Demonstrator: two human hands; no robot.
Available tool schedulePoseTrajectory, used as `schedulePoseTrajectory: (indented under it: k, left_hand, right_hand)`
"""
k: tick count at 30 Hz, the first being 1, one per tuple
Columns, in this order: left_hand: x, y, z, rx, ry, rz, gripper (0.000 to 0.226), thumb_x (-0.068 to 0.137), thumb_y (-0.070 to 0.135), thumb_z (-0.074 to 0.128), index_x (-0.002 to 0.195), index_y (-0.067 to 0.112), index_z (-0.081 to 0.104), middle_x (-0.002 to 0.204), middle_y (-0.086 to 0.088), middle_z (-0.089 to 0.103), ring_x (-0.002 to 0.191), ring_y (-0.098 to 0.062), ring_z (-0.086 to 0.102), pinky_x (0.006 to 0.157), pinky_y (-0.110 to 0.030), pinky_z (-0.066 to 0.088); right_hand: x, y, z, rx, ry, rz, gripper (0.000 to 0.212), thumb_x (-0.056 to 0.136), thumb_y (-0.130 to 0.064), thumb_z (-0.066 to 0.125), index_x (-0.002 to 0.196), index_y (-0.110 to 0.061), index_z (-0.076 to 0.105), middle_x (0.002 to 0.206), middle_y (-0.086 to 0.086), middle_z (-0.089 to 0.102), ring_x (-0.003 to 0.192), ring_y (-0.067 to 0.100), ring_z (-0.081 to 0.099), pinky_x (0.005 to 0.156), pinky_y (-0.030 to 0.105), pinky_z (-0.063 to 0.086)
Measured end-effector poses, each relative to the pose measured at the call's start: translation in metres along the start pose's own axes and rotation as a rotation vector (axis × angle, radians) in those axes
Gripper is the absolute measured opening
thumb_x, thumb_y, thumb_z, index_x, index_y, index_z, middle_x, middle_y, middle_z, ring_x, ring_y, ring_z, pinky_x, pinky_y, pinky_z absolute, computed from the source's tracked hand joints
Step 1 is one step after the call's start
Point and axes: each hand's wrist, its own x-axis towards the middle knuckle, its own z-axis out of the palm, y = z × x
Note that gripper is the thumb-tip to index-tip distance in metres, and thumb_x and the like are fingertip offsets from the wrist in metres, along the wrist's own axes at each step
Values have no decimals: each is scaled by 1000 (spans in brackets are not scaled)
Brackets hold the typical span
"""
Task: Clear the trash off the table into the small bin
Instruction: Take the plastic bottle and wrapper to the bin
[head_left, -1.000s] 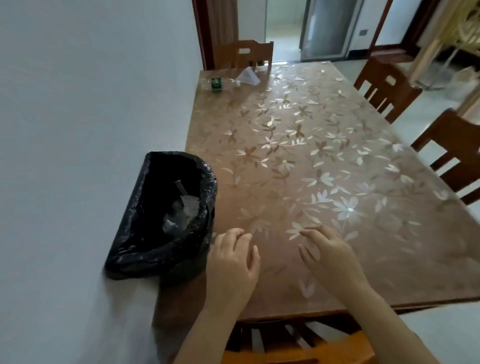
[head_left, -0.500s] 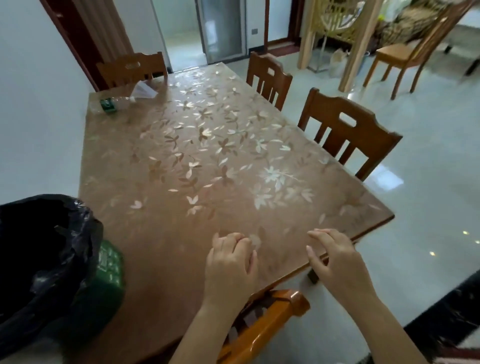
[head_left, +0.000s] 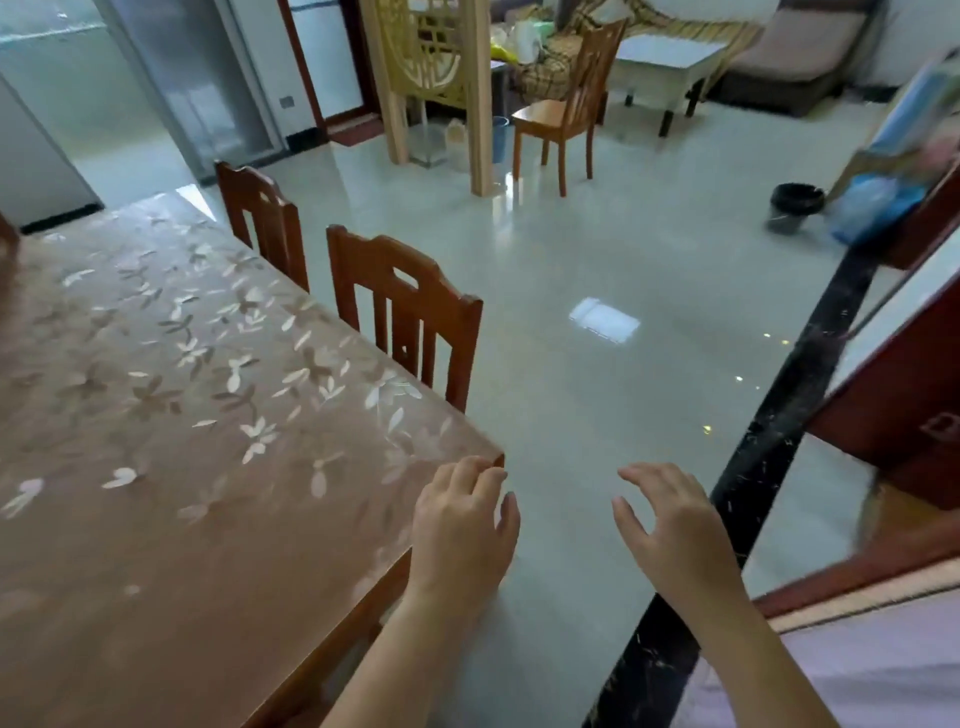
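Hands empty, fingers (head_left: 480, 470) loosely spread, left hand (head_left: 460, 530) over counter (head_left: 156, 415) corner at 9 o'clock of right hand (head_left: 675, 535); trash and small bin out of view, direction unknowable.

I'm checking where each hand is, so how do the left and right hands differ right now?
The left hand sits over the table corner, while the right hand hangs over bare floor. The left hand's fingers are closer together; the right hand's are spread wider. Both are palm down, open and empty.
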Motion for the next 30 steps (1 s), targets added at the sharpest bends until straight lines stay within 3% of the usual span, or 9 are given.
schedulePoseTrajectory:
  k: [7,12,20,30]
  left_hand:
    - [71,58,86,-35,-159,140,15,70,7,72,84,5,68,88,-11,69,73,-30,63,61,-39,55]
    - [139,78,150,-88,-183,105,13,73,8,70,85,4,68,87,-11,69,75,-30,62,66,-40,54]
    - [308,94,231,-207,-134,117,13,70,3,72,82,2,66,84,-12,68,72,-33,61,62,-41,53]
    - [456,51,287,-123,-113,38,15,68,1,73,81,2,66,84,-13,68,70,-32,62,62,-38,54]
  right_hand:
    - [38,86,-23,-15,60,172,24,75,-8,69,98,-4,64,96,14,67,91,32,60,81,40,49]
    - [99,142,-29,-61,53,224,24,76,-10,67,99,-5,64,99,13,66,94,30,60,81,41,49]
    - [277,206,-32,-140,30,190,22,81,-16,62,101,-8,63,103,10,65,99,28,57,87,38,45]
    - [458,246,3,-88,-73,84,21,79,-13,65,99,-7,64,97,9,66,90,26,60,81,35,47]
